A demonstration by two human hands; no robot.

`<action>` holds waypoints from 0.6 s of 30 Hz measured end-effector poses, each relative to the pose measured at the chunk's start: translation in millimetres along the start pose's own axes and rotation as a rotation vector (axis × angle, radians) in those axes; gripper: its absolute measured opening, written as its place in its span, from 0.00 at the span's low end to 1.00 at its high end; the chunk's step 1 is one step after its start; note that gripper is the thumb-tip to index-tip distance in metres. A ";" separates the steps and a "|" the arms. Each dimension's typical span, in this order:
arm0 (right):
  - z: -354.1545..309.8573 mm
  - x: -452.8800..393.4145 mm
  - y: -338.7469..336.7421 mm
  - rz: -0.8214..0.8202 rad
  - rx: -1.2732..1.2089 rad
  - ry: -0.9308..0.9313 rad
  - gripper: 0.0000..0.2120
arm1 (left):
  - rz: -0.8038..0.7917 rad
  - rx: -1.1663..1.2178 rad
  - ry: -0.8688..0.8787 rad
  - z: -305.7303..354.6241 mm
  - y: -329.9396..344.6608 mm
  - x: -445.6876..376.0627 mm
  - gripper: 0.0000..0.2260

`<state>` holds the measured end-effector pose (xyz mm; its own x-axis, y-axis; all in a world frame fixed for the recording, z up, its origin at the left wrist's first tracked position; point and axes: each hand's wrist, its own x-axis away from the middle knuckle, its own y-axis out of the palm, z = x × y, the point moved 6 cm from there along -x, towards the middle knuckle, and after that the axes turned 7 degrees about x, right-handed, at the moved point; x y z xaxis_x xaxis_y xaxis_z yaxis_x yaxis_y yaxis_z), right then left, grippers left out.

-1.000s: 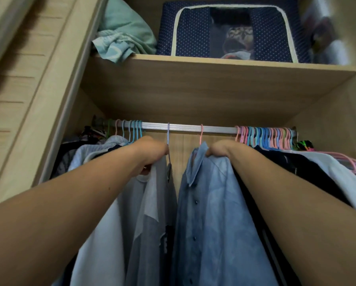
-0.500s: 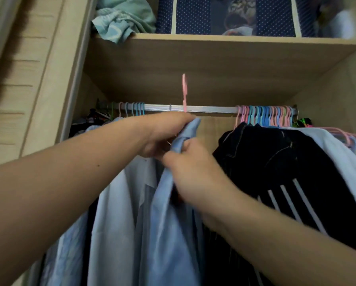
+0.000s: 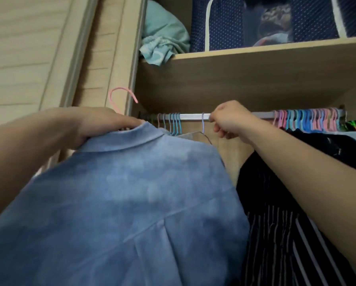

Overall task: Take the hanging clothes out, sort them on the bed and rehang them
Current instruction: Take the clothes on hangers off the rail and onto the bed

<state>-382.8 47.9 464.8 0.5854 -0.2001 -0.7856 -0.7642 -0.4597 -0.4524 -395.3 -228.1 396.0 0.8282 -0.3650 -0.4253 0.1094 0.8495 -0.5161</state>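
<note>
A person's left hand point(image 3: 102, 122) grips the collar of a blue denim shirt point(image 3: 119, 203), held clear of the wardrobe rail point(image 3: 193, 116) on its pink hanger point(image 3: 119, 98), whose hook rises above the knuckles. The right hand point(image 3: 228, 120), fingers curled, reaches to the rail beside a pale blue hanger point(image 3: 203, 123); whether it grips it cannot be told. A dark striped garment point(image 3: 286, 223) hangs at right, below bunched coloured hangers point(image 3: 309, 120).

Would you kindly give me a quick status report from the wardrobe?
Left hand holds blue shirt by its collar, pink hanger off the rail. Right hand at the next hanger. Nothing blocking.
</note>
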 end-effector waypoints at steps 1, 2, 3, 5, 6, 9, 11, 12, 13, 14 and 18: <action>-1.2 -8.1 16.9 -0.104 0.014 0.000 0.08 | 0.152 -0.261 0.038 1.9 -17.0 4.9 0.15; -5.2 -13.2 32.5 -0.178 0.026 -0.017 0.09 | 0.255 -0.510 0.065 5.3 -24.0 9.8 0.15; -9.7 -15.9 47.2 -0.234 0.038 -0.024 0.12 | 0.294 -0.662 0.083 1.8 -24.6 9.5 0.20; -14.8 -24.2 74.9 -0.300 0.095 -0.019 0.20 | 0.212 -0.652 0.052 -23.4 -15.6 5.6 0.29; -17.6 -26.6 87.0 -0.329 0.145 -0.013 0.24 | 0.180 -0.619 0.041 -32.9 -9.5 3.8 0.31; -21.9 -30.7 111.5 -0.381 0.247 0.020 0.28 | 0.184 -0.618 0.072 -50.0 -0.7 -5.2 0.30; -20.5 -29.7 107.5 -0.355 0.376 0.017 0.19 | 0.246 -0.575 0.101 -56.2 -5.0 -9.9 0.29; -15.1 -33.5 99.2 -0.319 0.442 0.035 0.11 | 0.285 -0.553 0.113 -59.2 -8.0 -10.6 0.29; -9.1 -34.1 88.0 -0.298 0.449 0.101 0.06 | 0.328 -0.529 0.125 -62.0 -10.9 -11.2 0.28; 2.6 -40.1 76.1 -0.271 0.489 0.183 0.07 | 0.369 -0.504 0.134 -65.0 -13.3 -11.3 0.28; 31.3 -51.0 39.2 -0.149 0.784 0.196 0.28 | 0.487 -0.410 0.150 -72.7 -15.4 -11.6 0.25</action>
<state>-451.1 67.2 473.9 0.6770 -0.3660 -0.6385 -0.5990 0.2300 -0.7670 -446.6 -264.6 354.8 0.6410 -0.0499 -0.7659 -0.5016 0.7280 -0.4673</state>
